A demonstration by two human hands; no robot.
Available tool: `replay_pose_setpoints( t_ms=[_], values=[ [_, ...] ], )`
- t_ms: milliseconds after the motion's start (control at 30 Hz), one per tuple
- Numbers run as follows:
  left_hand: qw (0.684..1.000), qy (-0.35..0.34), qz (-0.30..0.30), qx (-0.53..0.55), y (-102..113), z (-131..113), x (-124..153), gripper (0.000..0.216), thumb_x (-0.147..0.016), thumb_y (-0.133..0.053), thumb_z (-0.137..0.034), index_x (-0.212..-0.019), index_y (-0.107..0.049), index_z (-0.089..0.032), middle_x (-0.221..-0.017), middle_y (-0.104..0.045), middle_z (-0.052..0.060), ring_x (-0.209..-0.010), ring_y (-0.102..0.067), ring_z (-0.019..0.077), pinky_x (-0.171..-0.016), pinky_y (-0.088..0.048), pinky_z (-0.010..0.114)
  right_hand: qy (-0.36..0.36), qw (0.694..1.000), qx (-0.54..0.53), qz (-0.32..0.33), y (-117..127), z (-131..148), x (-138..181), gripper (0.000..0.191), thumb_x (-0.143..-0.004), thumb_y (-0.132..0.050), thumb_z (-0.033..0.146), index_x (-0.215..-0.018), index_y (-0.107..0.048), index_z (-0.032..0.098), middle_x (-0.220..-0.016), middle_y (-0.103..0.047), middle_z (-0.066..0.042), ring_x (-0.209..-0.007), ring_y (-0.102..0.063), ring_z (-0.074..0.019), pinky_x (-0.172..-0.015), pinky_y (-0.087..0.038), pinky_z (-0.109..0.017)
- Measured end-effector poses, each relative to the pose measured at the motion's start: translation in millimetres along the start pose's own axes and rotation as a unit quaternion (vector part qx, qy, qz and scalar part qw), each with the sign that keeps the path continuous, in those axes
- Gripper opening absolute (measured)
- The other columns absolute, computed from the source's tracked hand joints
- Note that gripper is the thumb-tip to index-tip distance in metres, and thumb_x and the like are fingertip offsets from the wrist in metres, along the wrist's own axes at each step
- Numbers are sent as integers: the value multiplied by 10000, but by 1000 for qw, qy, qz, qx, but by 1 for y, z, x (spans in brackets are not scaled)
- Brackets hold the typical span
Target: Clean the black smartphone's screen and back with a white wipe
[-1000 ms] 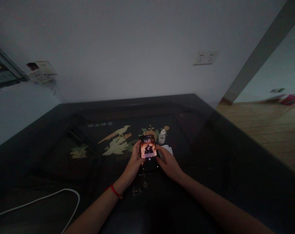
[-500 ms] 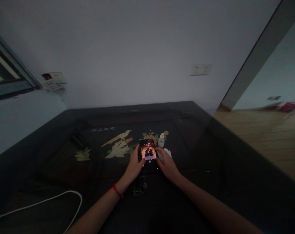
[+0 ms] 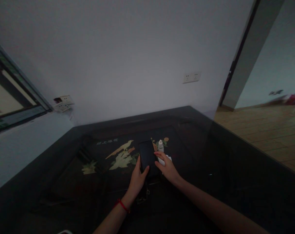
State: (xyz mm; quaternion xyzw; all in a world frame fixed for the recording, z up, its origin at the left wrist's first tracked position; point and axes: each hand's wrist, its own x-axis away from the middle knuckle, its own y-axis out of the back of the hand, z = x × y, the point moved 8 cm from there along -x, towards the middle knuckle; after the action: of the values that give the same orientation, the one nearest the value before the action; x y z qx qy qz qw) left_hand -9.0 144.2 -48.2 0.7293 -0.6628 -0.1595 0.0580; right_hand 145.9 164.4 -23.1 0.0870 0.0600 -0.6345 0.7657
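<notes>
A dark smartphone is held over the black table, its screen unlit. My left hand grips its lower left side, the thumb lying across the front. At the phone's right edge, my right hand has its thumb and fingertips against the side. Just beyond the right fingers stands a small clear bottle with a white cap. Something white and flat, like paper or tissue, is partly covered by the right hand. A thin strap or chain dangles below the phone.
The black tabletop carries a bird-and-flower picture. Behind it rises a pale wall with a socket plate; more sockets sit near the window at left. Wooden floor lies to the right.
The phone's lit lock screen has gone dark. My right thumb has come off the screen to the phone's edge. The view has shifted, and the white cable has mostly left the picture.
</notes>
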Motion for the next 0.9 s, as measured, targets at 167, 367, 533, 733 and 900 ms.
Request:
replay_pose_setpoints(
  t_ms=[167,367,533,733,900],
  values=[
    [998,-9,-30,59,13,-24,20,817,-795,-597,-398,-1483,-191,-225,-1564,-215,66,-1422,-212,218,-1150,-219,328,-18,996,-83,24,-3,23,12,434,-768,-600,328,-1178,-496,230,-1261,-584,-112,-1171,-566,-239,-967,-468,-419],
    [991,51,86,95,37,-55,33,700,-710,-712,-351,-1360,-478,-236,-1437,-459,70,-1351,-371,272,-1119,-304,397,-85,986,-134,39,19,35,19,559,-836,-551,465,-1305,-340,245,-875,-645,-19,-601,-672,-150,-538,-563,-299],
    [990,100,85,56,54,-52,33,559,-645,-775,-342,-1181,-644,-251,-1263,-626,72,-1208,-536,284,-1039,-398,408,-143,979,-119,83,22,25,35,401,-789,-621,456,-1039,-497,168,-642,-626,22,-499,-641,-141,-472,-527,-255],
    [956,184,-101,207,65,-19,36,458,-601,-778,-429,-929,-664,-131,-844,-720,77,-771,-676,222,-679,-529,314,-171,972,-110,116,5,10,57,482,-782,-637,354,-1182,-428,186,-746,-639,11,-662,-685,-160,-610,-567,-303],
    [960,172,-130,181,64,-7,38,398,-655,-727,-478,-873,-623,-161,-760,-661,-1,-695,-609,149,-633,-482,247,-183,965,-101,159,2,0,60,570,-790,-566,199,-1319,-354,203,-783,-616,23,-691,-670,-129,-673,-558,-300]
  ],
)
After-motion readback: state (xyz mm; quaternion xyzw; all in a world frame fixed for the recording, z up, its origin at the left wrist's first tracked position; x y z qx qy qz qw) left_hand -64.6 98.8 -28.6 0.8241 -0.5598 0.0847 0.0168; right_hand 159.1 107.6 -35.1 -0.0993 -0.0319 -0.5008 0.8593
